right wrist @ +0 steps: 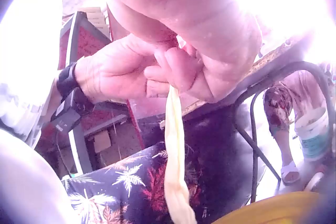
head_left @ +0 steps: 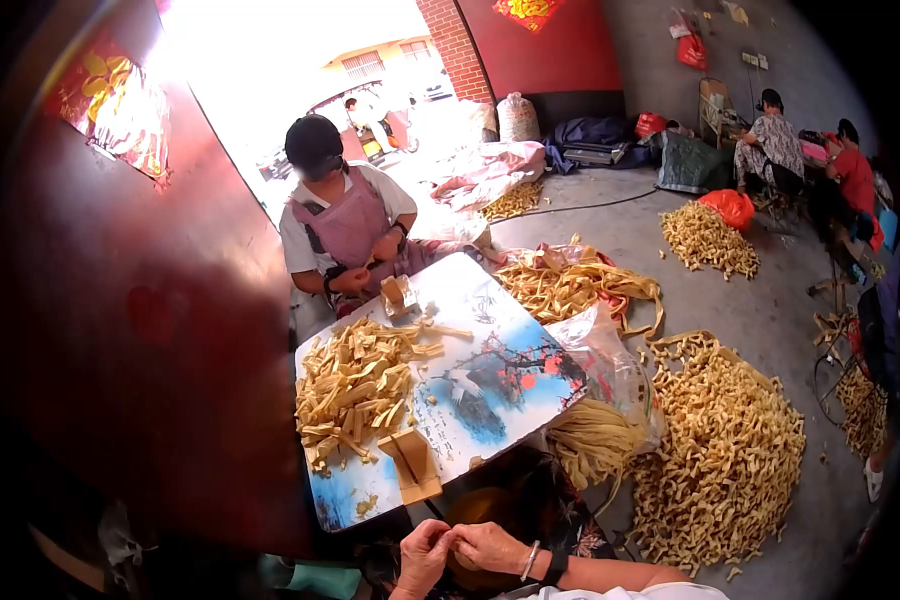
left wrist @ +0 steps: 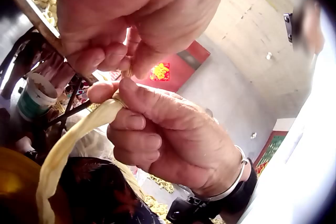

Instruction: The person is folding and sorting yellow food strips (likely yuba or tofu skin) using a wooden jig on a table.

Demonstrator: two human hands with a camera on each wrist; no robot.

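Both hands meet low in the head view, just in front of the table. A long, soft, pale yellow strip that looks like tofu skin [left wrist: 79, 132] hangs from between their fingers. Thumb and fingertips of the left hand [head_left: 423, 557] pinch at its upper end. The right hand [head_left: 492, 548], wearing a bracelet, pinches the strip [right wrist: 176, 155] right beside them, its other fingers curled. Where the fingers meet, the end of the strip is mostly hidden. Below hangs a dark patterned cloth [right wrist: 126, 182] over the lap.
On the painted table [head_left: 450, 450] lie a heap of yellow pieces [head_left: 355, 385] and a slotted wooden block [head_left: 410, 467]. Knotted pieces [head_left: 720, 450] are piled on the floor at right, near long strips [head_left: 595, 435]. A person [head_left: 345, 220] sits across the table; others work farther back.
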